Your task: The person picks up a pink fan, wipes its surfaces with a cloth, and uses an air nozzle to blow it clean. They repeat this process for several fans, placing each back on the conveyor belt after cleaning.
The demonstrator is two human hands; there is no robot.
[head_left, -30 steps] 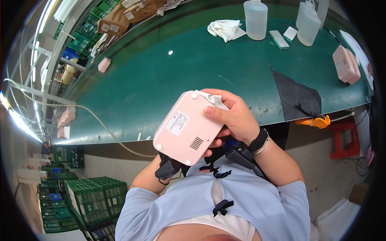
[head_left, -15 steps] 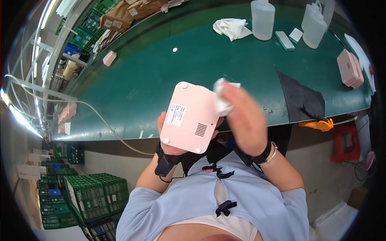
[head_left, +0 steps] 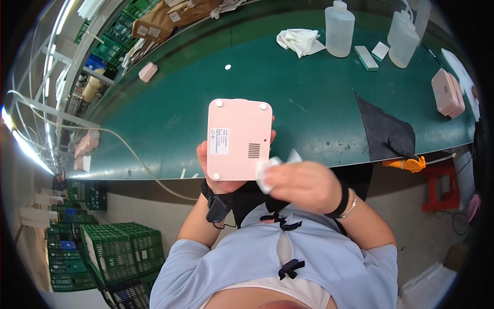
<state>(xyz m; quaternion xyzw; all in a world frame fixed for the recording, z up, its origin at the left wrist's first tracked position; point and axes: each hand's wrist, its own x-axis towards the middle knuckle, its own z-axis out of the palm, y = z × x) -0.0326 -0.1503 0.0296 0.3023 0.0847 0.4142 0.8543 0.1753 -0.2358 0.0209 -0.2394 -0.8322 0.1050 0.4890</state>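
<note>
Left hand [head_left: 218, 170] holds pink device [head_left: 239, 139]; right hand [head_left: 303, 185] wipes it.

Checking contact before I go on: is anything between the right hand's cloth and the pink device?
Nothing visible. The left hand holds the pink device from behind, underside up. The right hand presses the white cloth against its lower right corner, with no gap or object showing between them.

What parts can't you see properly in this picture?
- Head view: the top side of the pink box faces away; only its underside shows.
- Most of the left hand is hidden behind the box.
- The white cloth is partly covered by the right hand.
- The sticker on the box is too small to make out.
- The table's right end bends into the dark rim.
</note>
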